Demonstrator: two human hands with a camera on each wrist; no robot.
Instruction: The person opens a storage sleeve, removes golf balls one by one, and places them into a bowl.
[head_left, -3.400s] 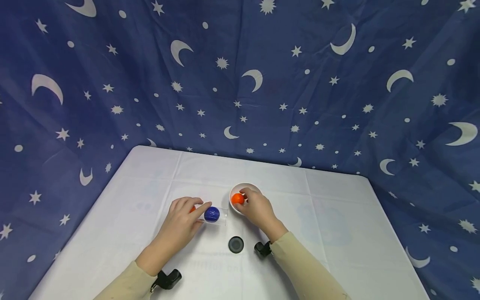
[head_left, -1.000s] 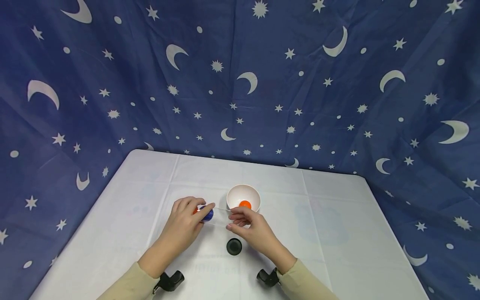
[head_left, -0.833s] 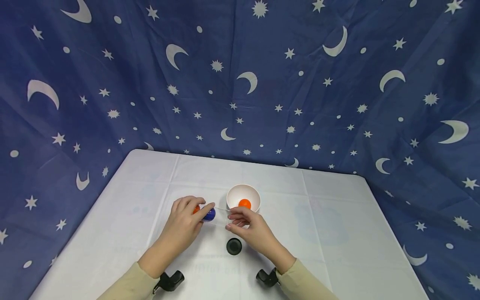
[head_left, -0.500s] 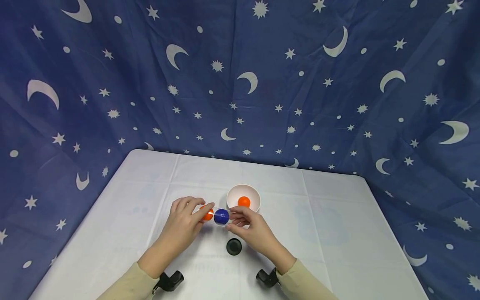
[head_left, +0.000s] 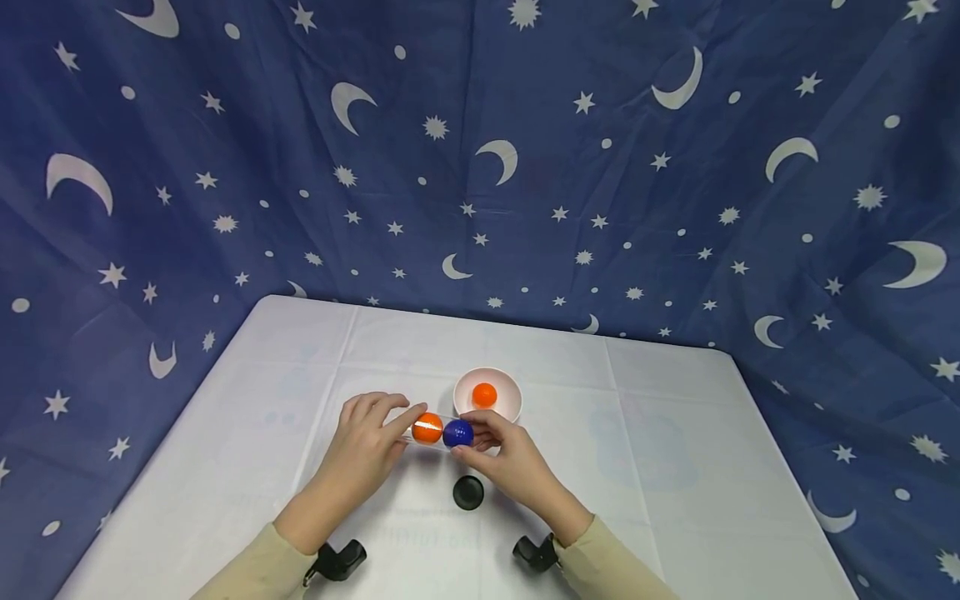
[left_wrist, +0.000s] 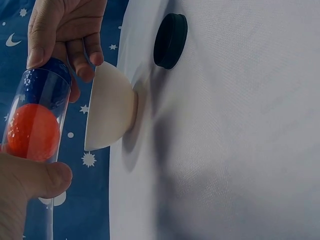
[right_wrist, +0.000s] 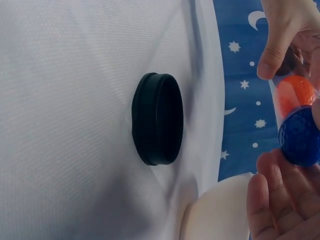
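Unlabelled, the clear tube point(head_left: 437, 432) holding an orange ball point(head_left: 427, 427) and blue ball point(head_left: 457, 433) lies between both hands, left hand point(head_left: 365, 446) and right hand point(head_left: 504, 462) pinching its ends.

A round black plastic cap point(head_left: 468, 492) lies flat on the white cloth-covered counter point(head_left: 660, 467). Farther back stands a small white bowl point(head_left: 506, 406) with one orange ball point(head_left: 484, 394) inside. A dark blue fabric backdrop point(head_left: 570, 167) printed with white moons and stars hangs behind and around the counter.
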